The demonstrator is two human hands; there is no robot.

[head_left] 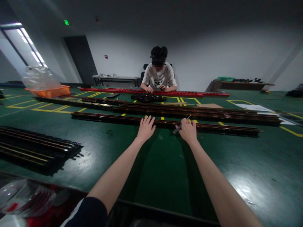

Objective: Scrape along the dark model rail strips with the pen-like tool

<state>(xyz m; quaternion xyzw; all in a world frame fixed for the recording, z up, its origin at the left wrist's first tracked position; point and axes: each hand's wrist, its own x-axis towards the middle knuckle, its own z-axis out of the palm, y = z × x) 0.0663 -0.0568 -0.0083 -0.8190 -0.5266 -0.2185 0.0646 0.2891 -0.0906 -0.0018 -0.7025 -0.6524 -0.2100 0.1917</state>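
Note:
A long dark rail with copper-coloured strips (111,119) lies across the green table in front of me. My left hand (145,128) rests at its near edge, fingers stretched forward and slightly apart, holding nothing. Further right along the same rail, my right hand (188,130) is closed around a slim grey tool (177,129). The tool slants, its thin end showing above the knuckles and its wider end beside the thumb; its exact kind is unclear. Just beyond lies a bundle of similar rails (201,111).
Another stack of dark rails (30,146) lies at the near left. Across the table, a person (158,75) handles small parts behind a pile of black pieces (148,97) and a red rail (189,93). An orange basket (50,91) holding a clear bag stands far left.

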